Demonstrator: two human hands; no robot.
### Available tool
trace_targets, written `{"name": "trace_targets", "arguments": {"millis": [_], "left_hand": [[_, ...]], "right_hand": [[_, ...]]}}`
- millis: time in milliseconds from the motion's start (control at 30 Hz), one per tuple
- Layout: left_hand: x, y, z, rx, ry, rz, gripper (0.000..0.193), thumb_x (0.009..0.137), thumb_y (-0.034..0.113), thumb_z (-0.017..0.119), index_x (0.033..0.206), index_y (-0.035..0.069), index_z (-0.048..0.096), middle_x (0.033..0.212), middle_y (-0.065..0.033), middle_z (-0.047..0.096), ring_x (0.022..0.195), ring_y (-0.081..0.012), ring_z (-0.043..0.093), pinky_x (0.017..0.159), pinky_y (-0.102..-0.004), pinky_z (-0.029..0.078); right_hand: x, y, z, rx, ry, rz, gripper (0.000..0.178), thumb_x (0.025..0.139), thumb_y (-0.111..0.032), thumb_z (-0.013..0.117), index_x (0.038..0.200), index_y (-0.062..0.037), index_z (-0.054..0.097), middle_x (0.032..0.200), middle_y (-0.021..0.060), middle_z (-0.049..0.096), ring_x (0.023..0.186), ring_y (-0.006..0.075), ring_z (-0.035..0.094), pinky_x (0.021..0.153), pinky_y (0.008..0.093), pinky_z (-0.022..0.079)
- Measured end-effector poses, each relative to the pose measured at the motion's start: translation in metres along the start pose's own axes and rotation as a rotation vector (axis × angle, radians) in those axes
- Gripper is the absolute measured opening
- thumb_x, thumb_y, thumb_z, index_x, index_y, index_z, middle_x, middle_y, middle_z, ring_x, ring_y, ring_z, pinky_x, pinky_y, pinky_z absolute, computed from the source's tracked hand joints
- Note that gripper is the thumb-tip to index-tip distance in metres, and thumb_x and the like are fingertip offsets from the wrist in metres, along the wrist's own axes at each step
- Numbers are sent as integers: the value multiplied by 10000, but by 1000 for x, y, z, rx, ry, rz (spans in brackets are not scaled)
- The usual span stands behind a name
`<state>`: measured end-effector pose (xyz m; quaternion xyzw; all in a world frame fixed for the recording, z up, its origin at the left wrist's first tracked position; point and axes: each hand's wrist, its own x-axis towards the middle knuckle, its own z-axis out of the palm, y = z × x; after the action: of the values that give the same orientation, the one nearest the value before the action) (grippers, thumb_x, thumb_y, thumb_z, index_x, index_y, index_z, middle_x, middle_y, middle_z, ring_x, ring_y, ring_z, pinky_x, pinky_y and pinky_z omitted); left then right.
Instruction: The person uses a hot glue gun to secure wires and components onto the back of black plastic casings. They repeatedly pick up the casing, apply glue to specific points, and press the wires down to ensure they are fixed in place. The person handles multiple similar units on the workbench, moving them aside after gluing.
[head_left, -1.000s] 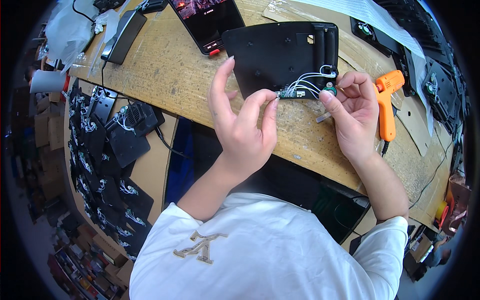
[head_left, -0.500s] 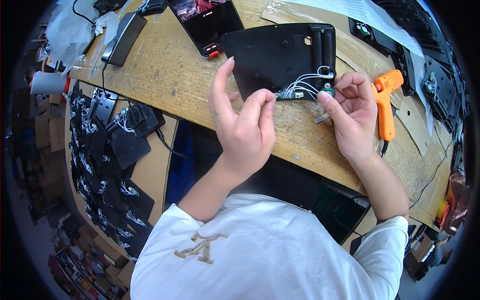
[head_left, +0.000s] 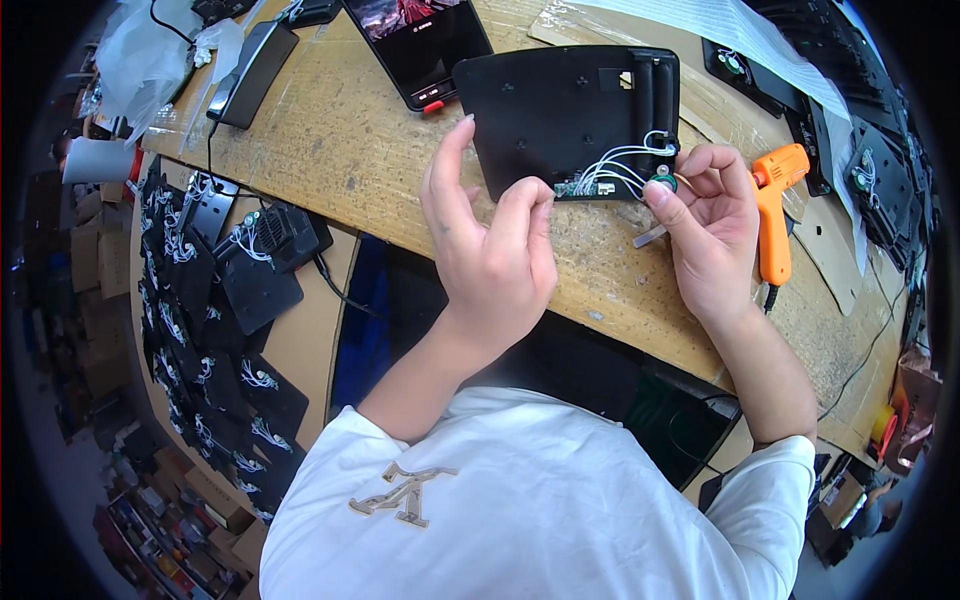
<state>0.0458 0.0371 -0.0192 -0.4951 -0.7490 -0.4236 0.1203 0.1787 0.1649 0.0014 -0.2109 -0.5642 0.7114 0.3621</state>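
A black plastic panel [head_left: 540, 110] with two long channels along its right side is in front of me. On its lower edge sits a small green circuit board [head_left: 582, 188], and white wires [head_left: 625, 155] loop from it to the right. My left hand [head_left: 495, 240] is closed at the panel's lower-left edge, thumb and forefinger pinched beside that board, another finger raised along the left edge. Between the fingertips of my right hand [head_left: 715, 220] is a small round green board [head_left: 663, 181] joined to the wires. A translucent strip [head_left: 649, 237] pokes out below these fingers.
Right of my right hand lies an orange glue gun [head_left: 770, 215]. A phone [head_left: 425, 55] stands behind the panel. At left, many wired black panels [head_left: 235, 390] cover cardboard; more black parts [head_left: 870, 190] lie far right. A dark box-shaped device [head_left: 255, 75] sits at the back left.
The panel has shifted slightly right, and both hands have moved a little the same way. Their grips look the same.
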Motion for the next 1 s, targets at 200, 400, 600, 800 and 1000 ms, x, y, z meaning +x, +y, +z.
{"name": "trace_targets", "arguments": {"millis": [200,400,600,800,1000], "left_hand": [[1,0,-1,32,14,9,83,758,26,659,837,47,645,1340,-256,369,1228,-358,402,808,-362,404],[-1,-2,-18,-183,3,-110,83,781,26,640,863,39,630,1352,-236,369,1239,-355,408,885,-387,399],[-7,-13,-136,-1071,48,-547,25,857,68,599,836,69,586,1383,-208,384,1240,-358,412,899,-410,407],[-64,-33,-250,-948,-283,-338,201,823,195,662,747,73,522,1050,-159,529,952,-285,535,792,-358,446],[-217,-18,-262,-906,-364,-1366,15,872,59,549,880,67,559,1002,-97,583,914,-167,577,785,-309,455]], "right_hand": [[1,-1,-3,59,16,62,294,826,92,621,995,-46,424,1009,73,545,934,122,594,818,231,489],[1,-1,-4,92,30,87,289,835,85,613,1007,-49,422,1052,97,552,968,147,597,843,251,482],[2,0,-3,55,11,90,286,844,80,604,1016,-51,417,1025,92,559,960,138,592,833,247,474],[-1,-4,-7,9,9,59,281,844,78,604,1013,-50,421,1010,82,552,925,115,578,819,234,461],[-1,-4,-3,-23,-25,80,287,841,75,609,1013,-58,422,1002,71,552,924,104,572,810,228,458]]}}
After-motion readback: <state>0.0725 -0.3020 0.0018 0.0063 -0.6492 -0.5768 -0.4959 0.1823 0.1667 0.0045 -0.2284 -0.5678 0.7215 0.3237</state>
